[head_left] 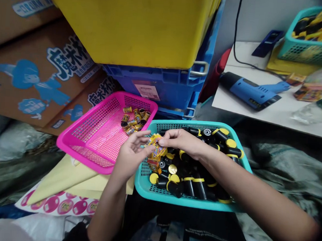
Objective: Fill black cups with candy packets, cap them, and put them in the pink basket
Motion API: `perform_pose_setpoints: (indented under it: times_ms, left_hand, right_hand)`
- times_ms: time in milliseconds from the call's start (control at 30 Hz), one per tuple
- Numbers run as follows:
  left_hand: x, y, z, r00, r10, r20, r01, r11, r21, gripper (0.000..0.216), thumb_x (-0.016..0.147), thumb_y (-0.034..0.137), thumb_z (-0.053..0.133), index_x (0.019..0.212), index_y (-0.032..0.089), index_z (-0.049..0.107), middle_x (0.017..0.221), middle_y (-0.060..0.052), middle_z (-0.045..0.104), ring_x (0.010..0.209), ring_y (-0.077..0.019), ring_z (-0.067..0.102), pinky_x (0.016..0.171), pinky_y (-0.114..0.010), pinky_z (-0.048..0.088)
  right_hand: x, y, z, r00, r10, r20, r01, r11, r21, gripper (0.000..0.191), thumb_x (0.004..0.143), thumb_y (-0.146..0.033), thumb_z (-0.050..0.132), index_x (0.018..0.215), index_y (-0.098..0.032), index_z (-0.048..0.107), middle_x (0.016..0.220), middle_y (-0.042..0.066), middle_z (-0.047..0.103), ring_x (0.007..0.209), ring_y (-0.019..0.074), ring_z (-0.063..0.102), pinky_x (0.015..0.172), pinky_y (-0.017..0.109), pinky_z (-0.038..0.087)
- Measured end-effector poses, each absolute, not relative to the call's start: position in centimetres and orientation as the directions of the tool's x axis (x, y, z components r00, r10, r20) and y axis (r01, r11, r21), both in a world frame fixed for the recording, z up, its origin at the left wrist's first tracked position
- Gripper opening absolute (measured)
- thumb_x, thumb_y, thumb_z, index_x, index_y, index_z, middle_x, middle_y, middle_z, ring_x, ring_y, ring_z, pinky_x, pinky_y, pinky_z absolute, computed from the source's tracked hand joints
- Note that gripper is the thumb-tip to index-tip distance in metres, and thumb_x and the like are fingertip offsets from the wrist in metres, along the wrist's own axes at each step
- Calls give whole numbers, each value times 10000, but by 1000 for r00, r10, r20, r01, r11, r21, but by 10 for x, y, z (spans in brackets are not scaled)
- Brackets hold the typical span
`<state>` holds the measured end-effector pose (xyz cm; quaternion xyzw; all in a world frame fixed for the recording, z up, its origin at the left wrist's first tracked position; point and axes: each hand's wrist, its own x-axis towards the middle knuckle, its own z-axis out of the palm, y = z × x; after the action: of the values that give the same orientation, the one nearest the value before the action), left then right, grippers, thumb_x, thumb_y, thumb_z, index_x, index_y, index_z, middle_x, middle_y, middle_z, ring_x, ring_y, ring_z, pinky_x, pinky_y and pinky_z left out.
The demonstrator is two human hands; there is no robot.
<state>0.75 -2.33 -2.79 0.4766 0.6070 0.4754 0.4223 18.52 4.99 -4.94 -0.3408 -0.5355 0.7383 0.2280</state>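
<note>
Over the left part of a turquoise basket (191, 202), both hands meet at a small bunch of yellow-orange printed labels (157, 145). My left hand (133, 151) holds the bunch at its left side, thumb against it and fingers partly curled. With thumb and forefinger, my right hand (180, 140) pinches the upper right of the same labels. More orange printed labels (154, 165) show just below, on the basket's contents. Several black small bottles (199, 188) with yellow caps fill the basket, lying at mixed angles.
A pink basket (94, 134) at left holds several labelled small bottles (135, 122). Behind stand yellow (134, 28) and blue crates (163, 89) and cardboard boxes (30, 76). A blue heat gun (250, 90) and another turquoise basket (312, 49) rest on the white table (227, 99). Round pink stickers (65, 205) lie lower left.
</note>
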Motion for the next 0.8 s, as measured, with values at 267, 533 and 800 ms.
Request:
perform_pose_setpoints:
  times_ms: [267,533,800]
  left_hand:
    - [13,-17,-28,-399,911,-100,166,179,970,410,661,306,755,1027,166,635,672,0,691,659,-133,669,653,-236,537]
    - [17,-17,-29,-372,918,-137,114,192,975,540,625,301,782,1100,152,574,585,13,674,581,-138,657,612,-246,535]
    - [27,-11,-32,-279,954,-108,22,119,993,583,601,269,795,1122,172,554,715,-2,689,655,-136,668,612,-236,531]
  right_hand:
    - [186,47,-66,-573,768,-287,95,-285,-954,480,709,-609,632,613,-173,456,532,-75,373,497,69,291,505,222,202]
    - [169,47,-53,-544,836,-72,202,47,-978,558,929,-544,278,722,-147,611,794,57,626,790,160,540,730,284,383]
    - [179,49,-37,-511,857,-60,299,112,-948,423,851,-504,498,656,-140,593,627,-10,561,602,103,472,582,226,329]
